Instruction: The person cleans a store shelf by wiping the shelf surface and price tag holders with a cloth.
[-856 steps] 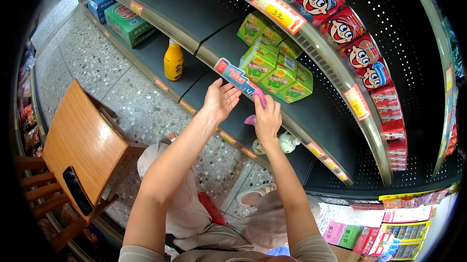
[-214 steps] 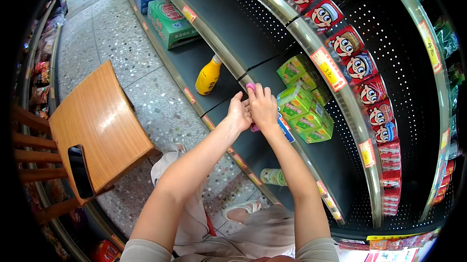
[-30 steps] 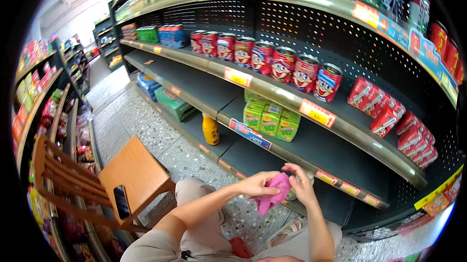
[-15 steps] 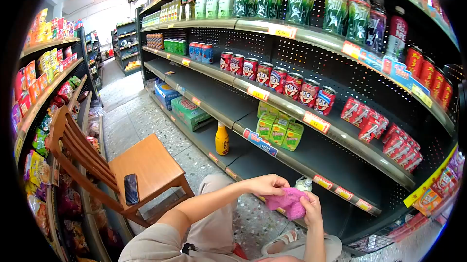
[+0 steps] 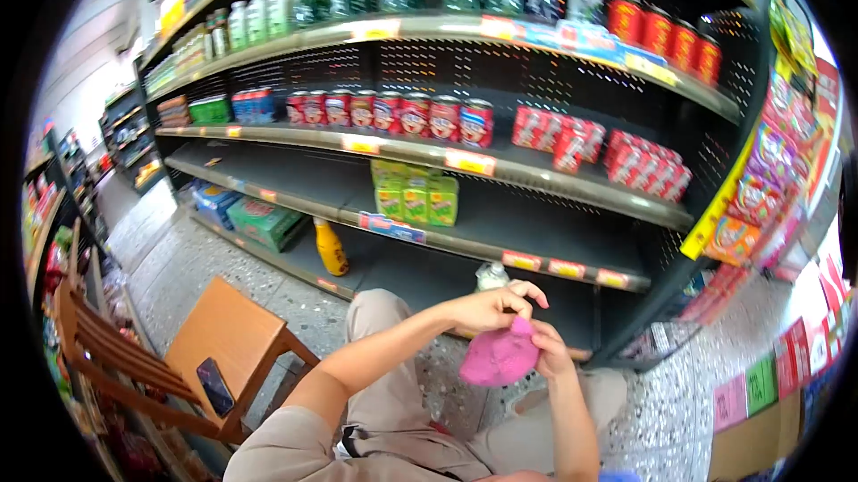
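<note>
Head view, I see my left fingers (image 5: 511, 303) and right fingers (image 5: 547, 343) pinching a pink cloth (image 5: 499, 358) before the shelves (image 5: 527, 233), yellow bottle (image 5: 331, 249) below green cartons (image 5: 415, 199), red cartoon-face cans (image 5: 416, 114) above, label writing too blurred.

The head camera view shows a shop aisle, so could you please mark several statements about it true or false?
1. The left hand and the right hand are both on the pink cloth. True.
2. The phone lies on the floor. False: it lies on the seat of the wooden chair.
3. The yellow bottle is on the bottom shelf. True.
4. The green cartons share a shelf with the red cans with cartoon faces. False: they are one shelf lower.
</note>
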A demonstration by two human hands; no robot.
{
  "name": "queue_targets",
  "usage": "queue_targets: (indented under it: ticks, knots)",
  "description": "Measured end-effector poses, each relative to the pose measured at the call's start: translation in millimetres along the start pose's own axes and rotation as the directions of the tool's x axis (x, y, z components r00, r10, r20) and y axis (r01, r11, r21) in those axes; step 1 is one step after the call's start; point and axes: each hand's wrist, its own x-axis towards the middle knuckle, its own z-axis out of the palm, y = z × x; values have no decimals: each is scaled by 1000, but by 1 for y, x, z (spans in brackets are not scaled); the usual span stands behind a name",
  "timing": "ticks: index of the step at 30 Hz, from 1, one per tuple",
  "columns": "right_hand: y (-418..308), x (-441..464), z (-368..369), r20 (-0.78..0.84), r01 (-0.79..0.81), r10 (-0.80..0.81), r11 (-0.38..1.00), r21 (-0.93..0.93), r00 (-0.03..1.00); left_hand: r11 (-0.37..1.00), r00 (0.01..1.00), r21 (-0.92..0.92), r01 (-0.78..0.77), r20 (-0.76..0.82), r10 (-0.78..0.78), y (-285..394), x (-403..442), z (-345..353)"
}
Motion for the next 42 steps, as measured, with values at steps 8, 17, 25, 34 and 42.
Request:
queue_targets:
  ticks: [8,17,25,34,42]
  knots:
    - [-6,-6,10,-205,-65,70,997,30,976,764,955,-623,171,-86,-283,-64,-13,20]
    - [2,23,-58,-476,-74,134,987,143,869,694,759,-651,307,-272,-591,-125,-31,3]
    - [-99,27,-151,-716,10,-596,771,-636,363,817,663,-503,284,-512,-546,-182,-21,-39]
    - [-167,59,-204,-196,-428,-521,-373,-823,830,920,713,208,332,-694,-101,-181,27,-88]
    - [-193,68,-225,-348,-348,-50,-270,-898,936,799,763,460,386,-646,3,-207,31,-90]
